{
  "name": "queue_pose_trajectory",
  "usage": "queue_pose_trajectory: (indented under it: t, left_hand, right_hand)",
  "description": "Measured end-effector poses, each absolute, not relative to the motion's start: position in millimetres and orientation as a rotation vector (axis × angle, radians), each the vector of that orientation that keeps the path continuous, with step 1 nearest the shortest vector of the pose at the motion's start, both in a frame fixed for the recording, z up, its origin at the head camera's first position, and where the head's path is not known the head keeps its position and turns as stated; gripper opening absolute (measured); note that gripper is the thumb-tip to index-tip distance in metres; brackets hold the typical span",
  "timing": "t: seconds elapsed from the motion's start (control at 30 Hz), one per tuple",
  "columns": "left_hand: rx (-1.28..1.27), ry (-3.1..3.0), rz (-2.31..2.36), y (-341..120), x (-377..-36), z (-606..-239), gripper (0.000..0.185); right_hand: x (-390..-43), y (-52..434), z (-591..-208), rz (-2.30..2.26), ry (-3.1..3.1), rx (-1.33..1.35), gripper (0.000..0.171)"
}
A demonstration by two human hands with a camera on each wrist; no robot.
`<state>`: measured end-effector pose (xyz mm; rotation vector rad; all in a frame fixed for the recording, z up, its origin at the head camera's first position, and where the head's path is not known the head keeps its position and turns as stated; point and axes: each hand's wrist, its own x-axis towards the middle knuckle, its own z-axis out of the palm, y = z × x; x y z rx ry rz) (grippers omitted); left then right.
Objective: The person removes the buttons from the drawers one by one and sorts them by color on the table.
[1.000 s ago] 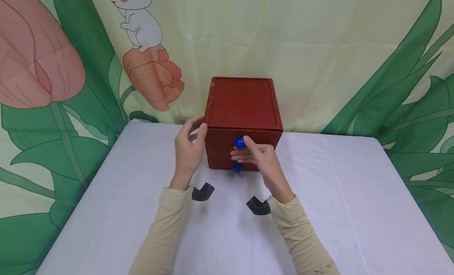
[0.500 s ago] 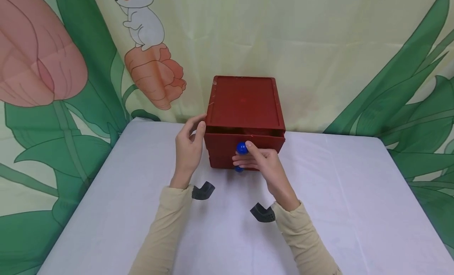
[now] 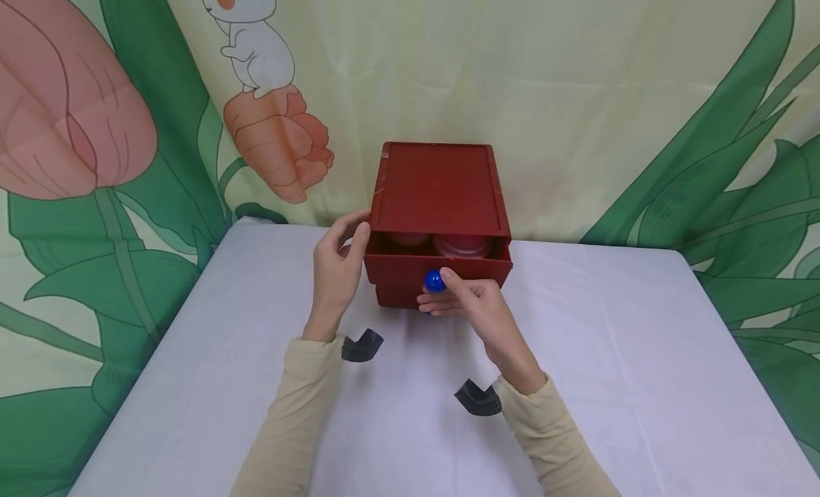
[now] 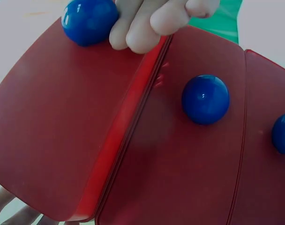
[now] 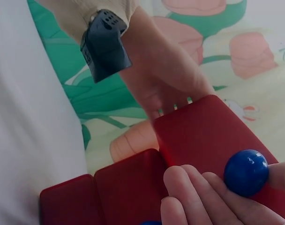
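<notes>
A dark red cabinet has its top drawer pulled partway out. Round pinkish things show inside the drawer, mostly hidden under the cabinet top. With thumb and fingers my right hand pinches the blue ball-shaped knob on the drawer front. My left hand rests against the cabinet's left side, thumb up by the front corner. In the left wrist view, two lower drawer fronts carry a middle knob and a bottom knob, both blue.
The cabinet stands at the back of a table with a white cloth. Behind it hangs a printed curtain with plants, a carrot and a white animal. Black angled camera mounts stick out from both wrists.
The top drawer has slid out towards me, from closed to partly open, with my right hand pulling its knob. Round things inside have come into view. My left hand stays at the cabinet's side.
</notes>
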<state>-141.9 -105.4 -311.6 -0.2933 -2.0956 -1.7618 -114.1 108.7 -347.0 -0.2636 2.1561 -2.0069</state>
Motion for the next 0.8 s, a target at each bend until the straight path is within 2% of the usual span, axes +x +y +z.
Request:
queue_pose_trajectory:
  t: [0.8]
  left_hand:
    - [-0.319, -2.138, -1.738, -109.9, -144.2, -315.5, 0.037]
  right_hand:
    - [-93.9, 113.5, -348.0, -1.978, 2.134, -0.295, 0.051]
